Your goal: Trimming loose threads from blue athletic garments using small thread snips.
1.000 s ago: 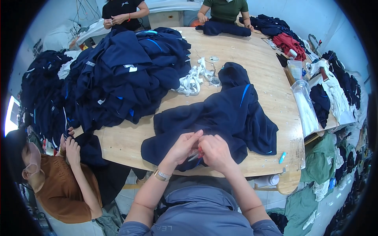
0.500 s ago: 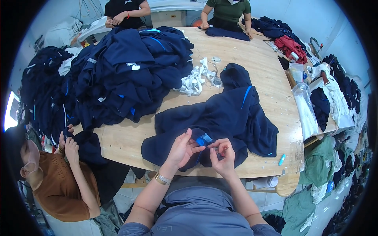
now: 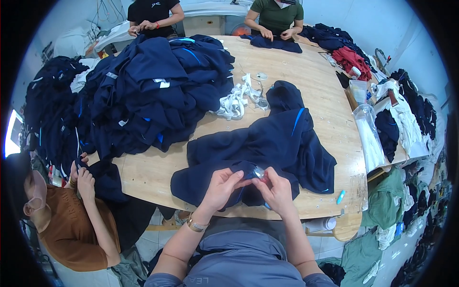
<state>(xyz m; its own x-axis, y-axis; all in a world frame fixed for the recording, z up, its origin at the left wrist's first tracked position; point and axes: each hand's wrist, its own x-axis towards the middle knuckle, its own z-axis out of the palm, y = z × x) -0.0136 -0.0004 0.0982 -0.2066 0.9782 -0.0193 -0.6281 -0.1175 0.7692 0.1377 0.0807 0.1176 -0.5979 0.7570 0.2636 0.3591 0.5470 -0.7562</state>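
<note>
A dark navy garment with a bright blue stripe lies spread on the table in front of me. My left hand is closed on a raised fold of its near part, thumb on top. Close beside it, my right hand pinches the same fold with bent fingers. Between the two hands a small shiny patch catches the light, reddish at one side; its kind cannot be made out. The right fingertips partly hide what lies under them.
A large heap of navy garments covers the table's left. White strips lie beyond my garment, a small turquoise tube near the right edge. One co-worker sits at left; two others work across the table. Clothes crowd the right side.
My hands have come closer together on the garment's near part, and my right fingers now press against the fold. The blue patch seen before is mostly covered, with a shiny spot showing instead.
</note>
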